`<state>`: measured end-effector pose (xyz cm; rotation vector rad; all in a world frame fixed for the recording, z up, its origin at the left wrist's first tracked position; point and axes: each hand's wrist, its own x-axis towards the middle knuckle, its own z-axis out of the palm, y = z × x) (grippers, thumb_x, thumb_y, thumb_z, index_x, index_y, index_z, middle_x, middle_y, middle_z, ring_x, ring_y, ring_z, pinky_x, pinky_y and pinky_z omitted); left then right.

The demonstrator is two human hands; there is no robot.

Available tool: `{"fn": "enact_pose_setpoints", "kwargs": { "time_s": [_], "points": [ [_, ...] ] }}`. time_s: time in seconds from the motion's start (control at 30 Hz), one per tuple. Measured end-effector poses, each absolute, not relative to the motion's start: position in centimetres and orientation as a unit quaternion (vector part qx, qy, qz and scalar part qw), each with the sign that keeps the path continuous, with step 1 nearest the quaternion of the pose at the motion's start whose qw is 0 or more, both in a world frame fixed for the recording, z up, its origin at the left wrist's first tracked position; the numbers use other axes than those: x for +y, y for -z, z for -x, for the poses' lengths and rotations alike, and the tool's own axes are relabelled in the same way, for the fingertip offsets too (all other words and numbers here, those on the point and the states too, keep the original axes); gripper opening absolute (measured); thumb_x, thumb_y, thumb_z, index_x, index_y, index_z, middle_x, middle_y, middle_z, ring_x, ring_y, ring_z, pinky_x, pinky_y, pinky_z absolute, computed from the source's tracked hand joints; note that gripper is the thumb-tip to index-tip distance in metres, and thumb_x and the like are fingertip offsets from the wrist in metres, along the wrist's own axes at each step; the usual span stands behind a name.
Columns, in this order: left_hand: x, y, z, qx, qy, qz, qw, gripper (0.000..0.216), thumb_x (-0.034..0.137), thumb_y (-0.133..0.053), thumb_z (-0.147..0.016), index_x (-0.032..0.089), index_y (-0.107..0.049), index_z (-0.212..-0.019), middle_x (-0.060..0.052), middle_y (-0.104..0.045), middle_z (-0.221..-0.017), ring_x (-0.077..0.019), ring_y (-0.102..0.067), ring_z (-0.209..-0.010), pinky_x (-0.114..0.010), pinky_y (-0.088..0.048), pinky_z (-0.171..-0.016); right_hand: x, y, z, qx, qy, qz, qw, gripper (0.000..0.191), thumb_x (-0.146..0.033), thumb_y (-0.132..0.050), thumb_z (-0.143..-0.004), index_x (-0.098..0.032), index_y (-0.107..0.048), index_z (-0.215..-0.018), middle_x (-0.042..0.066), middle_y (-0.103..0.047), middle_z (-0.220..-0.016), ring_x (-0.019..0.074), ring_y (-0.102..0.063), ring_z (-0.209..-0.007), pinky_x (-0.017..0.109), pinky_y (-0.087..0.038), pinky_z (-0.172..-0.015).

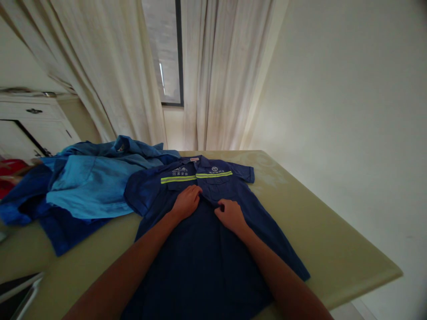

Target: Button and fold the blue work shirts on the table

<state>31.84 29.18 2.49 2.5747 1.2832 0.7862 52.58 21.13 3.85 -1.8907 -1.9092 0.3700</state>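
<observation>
A dark navy short-sleeved work shirt [200,249] lies spread front side up, its collar pointing away from me. Yellow-green reflective strips and white printing cross its chest. My left hand [187,202] is closed on the shirt's front opening, just below the strip. A little to the right, my right hand [231,215] pinches the front edge of the same shirt, thumb against curled fingers. Between the two hands the cloth is slightly raised. The fingertips and any button there are too small or hidden to make out.
A heap of lighter blue garments [93,182] lies left of the shirt on the greenish table [320,240]. Something red [11,171] is at the far left, and a dark object with a pale edge [22,291] at the lower left. Curtains [227,80] and a wall stand beyond.
</observation>
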Motion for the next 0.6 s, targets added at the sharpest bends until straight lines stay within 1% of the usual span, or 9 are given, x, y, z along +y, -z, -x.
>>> {"fn": "enact_pose_setpoints", "kwargs": {
  "time_s": [0.1, 0.2, 0.23, 0.3, 0.37, 0.4, 0.47, 0.53, 0.6],
  "points": [
    [28.1, -2.8, -31.9, 0.453, -0.236, -0.855, 0.088, 0.024, 0.007, -0.045, -0.092, 0.022, -0.063, -0.098, -0.006, -0.066, -0.1, -0.0224, -0.062, -0.099, -0.035, -0.048, -0.094, 22.1, -3.9, -54.2, -0.648, -0.239, 0.663, 0.289, 0.016, -0.016, -0.063, -0.084, -0.018, -0.074, -0.094, 0.006, -0.076, -0.09, 0.0225, -0.071, -0.086, 0.03, -0.05, -0.079],
    [26.0, -3.1, -32.8, 0.477, -0.24, -0.84, 0.093, 0.021, 0.008, -0.048, -0.092, 0.022, -0.063, -0.096, -0.006, -0.065, -0.101, -0.0222, -0.062, -0.097, -0.035, -0.048, -0.091, 22.0, -4.0, -54.9, -0.647, -0.303, 0.631, 0.302, 0.022, -0.019, -0.067, -0.081, -0.017, -0.072, -0.103, 0.003, -0.074, -0.084, 0.0193, -0.068, -0.077, 0.027, -0.048, -0.071],
    [25.2, -3.1, -33.1, 0.47, -0.236, -0.845, 0.095, 0.018, 0.01, -0.05, -0.093, 0.022, -0.064, -0.096, -0.006, -0.065, -0.103, -0.0226, -0.062, -0.098, -0.035, -0.048, -0.09, 21.7, -4.0, -55.0, -0.662, -0.303, 0.62, 0.292, 0.027, -0.019, -0.07, -0.079, -0.017, -0.07, -0.106, 0.001, -0.072, -0.083, 0.0185, -0.067, -0.075, 0.026, -0.046, -0.069],
    [23.5, -2.9, -33.5, 0.441, -0.214, -0.865, 0.104, 0.013, 0.018, -0.057, -0.094, 0.023, -0.066, -0.101, -0.007, -0.066, -0.108, -0.0243, -0.061, -0.102, -0.037, -0.047, -0.09, 21.0, -4.3, -54.8, -0.703, -0.267, 0.602, 0.269, 0.038, -0.016, -0.073, -0.074, -0.018, -0.066, -0.111, -0.001, -0.069, -0.083, 0.0175, -0.064, -0.074, 0.025, -0.043, -0.067],
    [22.3, -2.7, -33.7, 0.422, -0.196, -0.877, 0.119, 0.014, 0.025, -0.063, -0.094, 0.024, -0.068, -0.107, -0.007, -0.066, -0.111, -0.0261, -0.061, -0.104, -0.039, -0.047, -0.091, 20.3, -4.6, -54.3, -0.73, -0.202, 0.604, 0.246, 0.041, -0.01, -0.069, -0.072, -0.019, -0.063, -0.112, 0.0, -0.069, -0.085, 0.0177, -0.063, -0.075, 0.026, -0.04, -0.068],
    [22.0, -2.6, -33.7, 0.419, -0.194, -0.878, 0.128, 0.015, 0.027, -0.064, -0.094, 0.024, -0.068, -0.109, -0.007, -0.067, -0.112, -0.0264, -0.061, -0.105, -0.04, -0.046, -0.092, 20.0, -4.8, -54.1, -0.736, -0.174, 0.61, 0.238, 0.039, -0.009, -0.066, -0.073, -0.019, -0.063, -0.11, 0.0, -0.069, -0.086, 0.0181, -0.063, -0.076, 0.026, -0.04, -0.069],
    [21.7, -2.6, -33.7, 0.425, -0.194, -0.872, 0.148, 0.013, 0.026, -0.065, -0.095, 0.023, -0.068, -0.107, -0.007, -0.067, -0.111, -0.0262, -0.061, -0.104, -0.04, -0.046, -0.092, 19.7, -5.1, -53.7, -0.734, -0.148, 0.619, 0.237, 0.033, -0.008, -0.062, -0.075, -0.02, -0.066, -0.106, 0.001, -0.071, -0.085, 0.0191, -0.065, -0.077, 0.027, -0.041, -0.072],
    [21.8, -2.7, -33.8, 0.436, -0.193, -0.862, 0.172, 0.008, 0.02, -0.063, -0.094, 0.022, -0.067, -0.101, -0.006, -0.068, -0.106, -0.025, -0.062, -0.1, -0.039, -0.046, -0.09, 19.6, -5.5, -53.6, -0.723, -0.163, 0.622, 0.253, 0.025, -0.01, -0.061, -0.078, -0.022, -0.07, -0.098, 0.001, -0.073, -0.081, 0.0192, -0.067, -0.075, 0.027, -0.043, -0.073],
    [21.8, -2.9, -34.1, 0.445, -0.195, -0.853, 0.193, 0.01, 0.015, -0.06, -0.093, 0.023, -0.065, -0.096, -0.005, -0.068, -0.102, -0.0237, -0.062, -0.097, -0.037, -0.047, -0.087, 19.6, -5.8, -53.6, -0.709, -0.195, 0.621, 0.269, 0.018, -0.012, -0.06, -0.081, -0.022, -0.072, -0.088, 0.0, -0.072, -0.075, 0.0185, -0.067, -0.071, 0.028, -0.043, -0.072]
  ]
}}
